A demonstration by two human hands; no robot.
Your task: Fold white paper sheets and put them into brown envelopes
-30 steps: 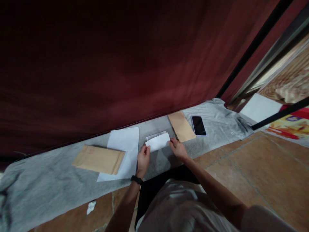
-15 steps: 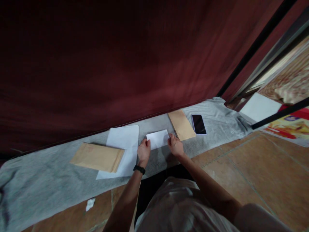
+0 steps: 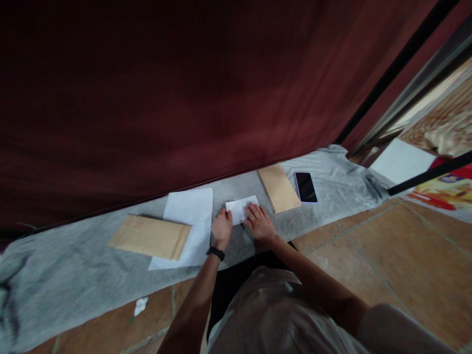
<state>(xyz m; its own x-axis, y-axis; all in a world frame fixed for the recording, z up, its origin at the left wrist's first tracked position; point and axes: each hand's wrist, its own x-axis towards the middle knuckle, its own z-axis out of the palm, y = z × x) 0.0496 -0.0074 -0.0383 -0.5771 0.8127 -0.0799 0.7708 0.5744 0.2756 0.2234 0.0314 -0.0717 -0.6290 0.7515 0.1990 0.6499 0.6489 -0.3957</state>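
Note:
A small folded sheet of white paper [image 3: 238,208] lies on the grey cloth in front of me. My left hand [image 3: 221,227], with a black band on its wrist, pinches the paper's left edge. My right hand [image 3: 259,222] rests flat across the paper's right part, fingers stretched out and covering it. Left of my hands, larger white sheets [image 3: 193,205] lie partly beneath a stack of brown envelopes [image 3: 149,236]. On the right, close past my right hand, is another brown envelope [image 3: 279,189].
A phone [image 3: 306,187] with a dark screen lies right of the single envelope. The grey cloth [image 3: 81,275] covers a narrow ledge against a dark red panel [image 3: 206,98]. Below is a tiled floor [image 3: 368,250] with a white scrap [image 3: 140,306]. A black bar [image 3: 427,173] crosses at right.
My right hand has let go of the paper's right edge and moved left, now lying flat on top of it. My left hand stays at the left edge.

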